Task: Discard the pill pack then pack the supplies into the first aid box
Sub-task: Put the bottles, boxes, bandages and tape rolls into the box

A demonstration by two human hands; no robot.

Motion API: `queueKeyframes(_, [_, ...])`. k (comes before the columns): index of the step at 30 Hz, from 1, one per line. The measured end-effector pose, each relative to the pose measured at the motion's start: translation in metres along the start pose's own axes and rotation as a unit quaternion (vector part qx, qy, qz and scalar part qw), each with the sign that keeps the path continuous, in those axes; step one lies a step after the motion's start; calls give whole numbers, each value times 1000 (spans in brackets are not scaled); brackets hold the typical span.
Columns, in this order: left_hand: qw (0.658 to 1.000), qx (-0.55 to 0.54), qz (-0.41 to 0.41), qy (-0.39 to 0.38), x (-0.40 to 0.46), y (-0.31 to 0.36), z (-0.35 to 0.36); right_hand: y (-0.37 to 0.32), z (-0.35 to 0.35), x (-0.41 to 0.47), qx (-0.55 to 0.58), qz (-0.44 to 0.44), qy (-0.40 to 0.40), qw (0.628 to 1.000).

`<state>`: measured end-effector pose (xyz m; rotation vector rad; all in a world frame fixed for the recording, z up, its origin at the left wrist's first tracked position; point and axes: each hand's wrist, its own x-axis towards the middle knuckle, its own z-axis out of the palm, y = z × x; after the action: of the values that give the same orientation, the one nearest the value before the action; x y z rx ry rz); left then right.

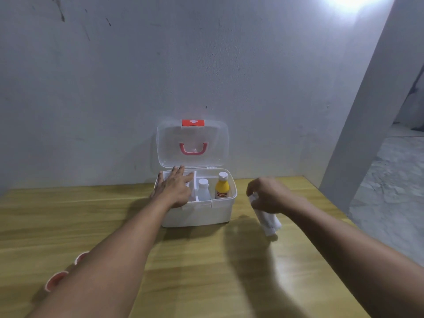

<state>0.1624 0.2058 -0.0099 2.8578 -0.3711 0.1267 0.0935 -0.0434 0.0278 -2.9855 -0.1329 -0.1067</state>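
Note:
The white first aid box stands open at the far middle of the wooden table, its clear lid with a red handle leaning back against the wall. Inside, on the right, stand a yellow bottle and a clear white-capped bottle. My left hand lies flat, fingers spread, over the box's left compartment, holding nothing. To the right of the box my right hand is closed around a white tube-like pack that hangs down just above the table; the pack is blurred.
Two red-and-white round things lie on the table at the near left, partly hidden by my left forearm. A grey wall rises right behind the box. The table's right edge drops to a concrete floor.

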Motion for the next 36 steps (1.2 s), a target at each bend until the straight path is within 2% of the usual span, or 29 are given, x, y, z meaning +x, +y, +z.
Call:
queueKeyframes(5, [1000, 0, -2, 0, -1, 0, -1, -9, -46, -2, 99, -2, 104, 990])
queueKeyframes(9, [1000, 0, -6, -7, -1, 1, -2, -26, -62, -2, 208, -12, 235, 949])
queueKeyframes(14, [1000, -7, -8, -7, -1, 2, -3, -56, -42, -4, 264, -49, 311, 912])
queueKeyframes(19, [1000, -13, -8, -7, 0, 1, -3, -69, -3, -6, 243, -64, 290, 923])
queueKeyframes(25, [1000, -10, -5, -7, 2, -1, 0, -62, 31, -6, 168, -50, 259, 950])
queueKeyframes(31, [1000, -15, -4, -10, 1, -1, -1, -55, 41, 0, 68, -82, 238, 965])
queueKeyframes(34, [999, -53, -5, 7, 0, 1, -6, -54, 36, 2, 62, -66, 243, 966])
queueKeyframes(36, [992, -117, -8, 54, -2, 3, -11, -57, 30, 5, 81, -58, 258, 961])
